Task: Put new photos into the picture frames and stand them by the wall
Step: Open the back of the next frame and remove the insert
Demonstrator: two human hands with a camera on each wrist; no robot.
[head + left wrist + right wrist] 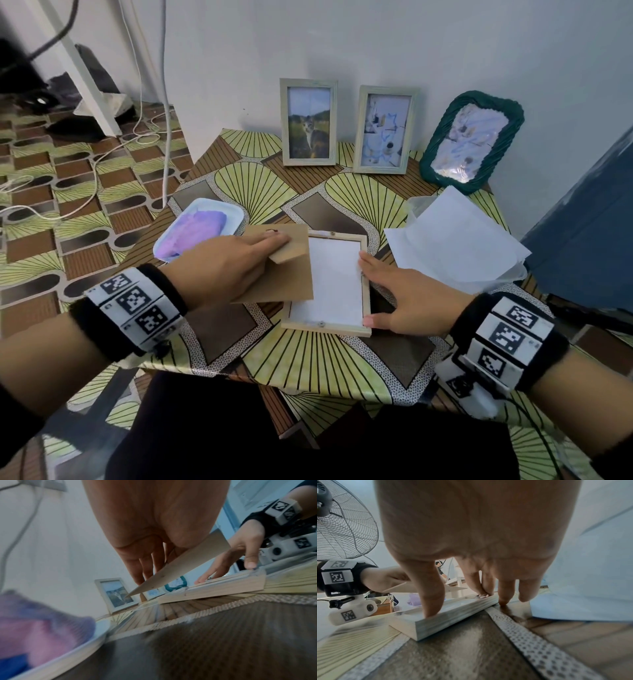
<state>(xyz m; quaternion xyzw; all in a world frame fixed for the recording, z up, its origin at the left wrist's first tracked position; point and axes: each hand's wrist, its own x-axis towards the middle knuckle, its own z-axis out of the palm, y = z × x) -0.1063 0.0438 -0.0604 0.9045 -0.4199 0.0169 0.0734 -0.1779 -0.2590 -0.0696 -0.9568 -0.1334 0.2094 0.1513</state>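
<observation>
From the head view, we are holding a brown backing board (274, 274) in our left hand (219, 270), fingers laid over its top and the board tilted above the left side of a pale wooden frame (327, 284). That frame is lying face down near the middle of the counter (308, 363), with white paper showing inside it. Our right hand (407, 301) is resting flat and spread along the frame's right rail. Three filled frames are standing at the far edge against the wall: a cat photo frame (308, 122), a second pale frame (385, 129) and a green frame (471, 141). A white tray (198, 233) with purple cloth is sitting toward the left edge, and loose white sheets (455, 240) are lying toward the right edge.

From the left wrist, we are pinching the board (180, 563) so it is slanting above the frame (212, 589).

From the right wrist, our fingertips (433, 609) are pressing on the frame rail (447, 616), nothing gripped.
</observation>
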